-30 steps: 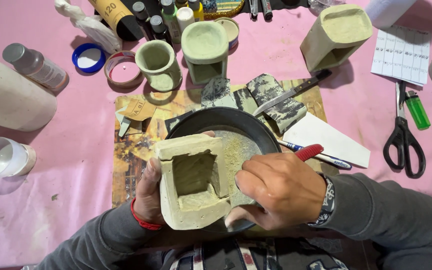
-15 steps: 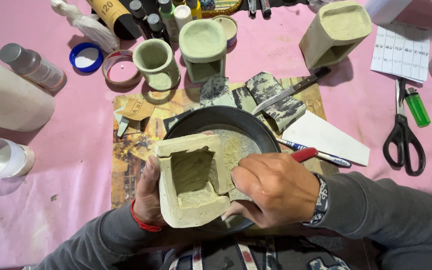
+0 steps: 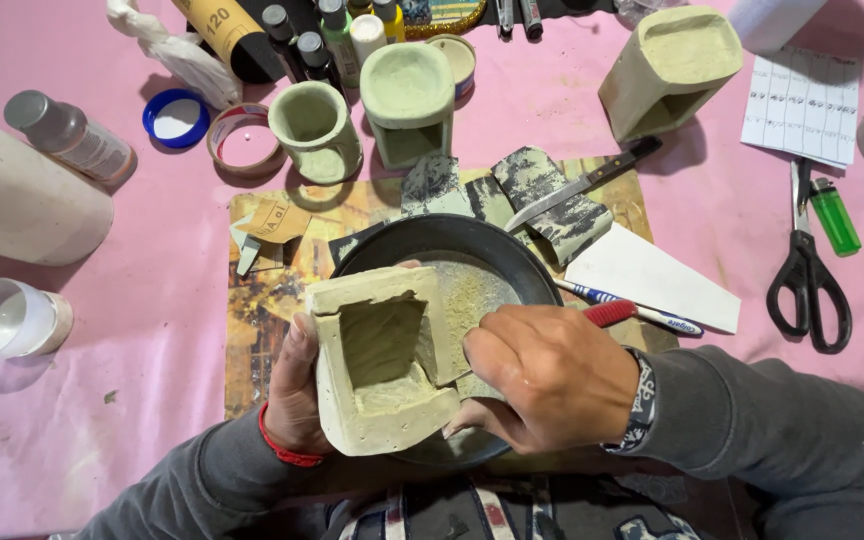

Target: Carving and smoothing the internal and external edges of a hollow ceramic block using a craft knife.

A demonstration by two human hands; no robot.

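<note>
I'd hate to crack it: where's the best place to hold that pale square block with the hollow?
Probably by its thick outer wall, from the left, as the left hand does now: the clay block is tilted over the dark pan, hollow facing up, and the notched wall toward the right hand looks thinner.

tool tip: hidden under right hand (image 3: pixel 550 375), only the red handle (image 3: pixel 609 313) shows
left hand (image 3: pixel 297 385): fingers hidden behind clay box (image 3: pixel 380 360)
pan (image 3: pixel 512 262): near rim covered by both
</note>
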